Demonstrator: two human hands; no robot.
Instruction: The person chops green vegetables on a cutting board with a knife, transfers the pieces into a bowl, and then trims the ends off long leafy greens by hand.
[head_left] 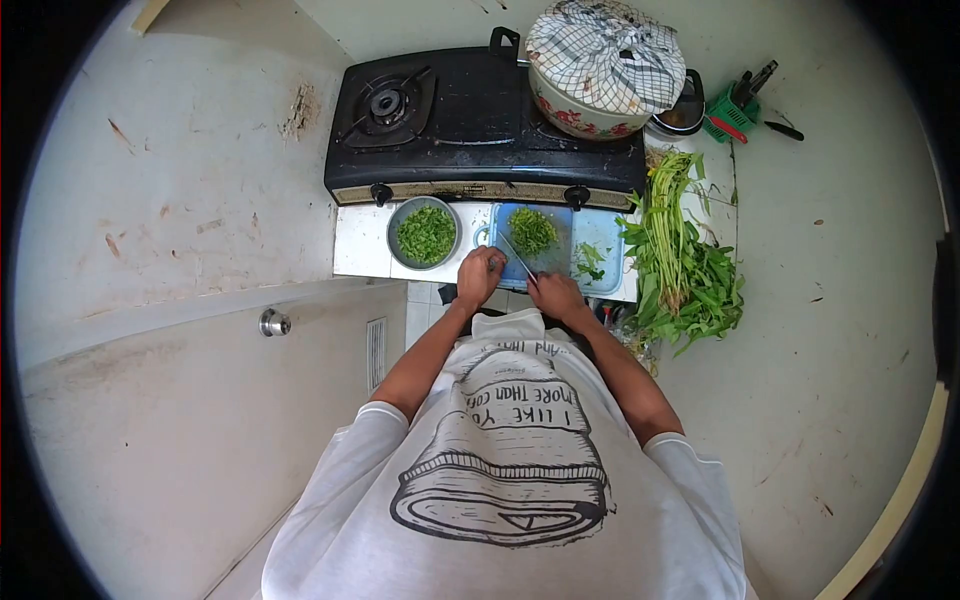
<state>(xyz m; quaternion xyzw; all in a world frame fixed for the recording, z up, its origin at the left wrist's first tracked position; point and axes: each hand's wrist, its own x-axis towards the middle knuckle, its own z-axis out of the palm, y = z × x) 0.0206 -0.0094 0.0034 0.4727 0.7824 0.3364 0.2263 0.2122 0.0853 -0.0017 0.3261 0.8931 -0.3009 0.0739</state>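
Note:
My right hand point(556, 296) is wrapped round the handle of a knife point(518, 257), its blade slanting up and left over the blue cutting board point(608, 225). Just above the blade lies a heap of finely chopped greens point(531, 231). At the board's lower left edge, my left hand point(480, 276) has its fingers curled together near the blade; what they hold, if anything, is too small to make out. A few loose leaves point(590, 262) rest on the board's right side. Left of the board stands a grey bowl point(391, 240) containing chopped greens point(425, 235).
A black gas stove point(470, 110) stands behind the board, carrying a large cloth-covered pot point(585, 105) at its right. Bundled leafy stems point(680, 250) lie right of the board. Farther back is a green basket point(727, 118) with knives and utensils. A wall point(180, 200) closes the left side.

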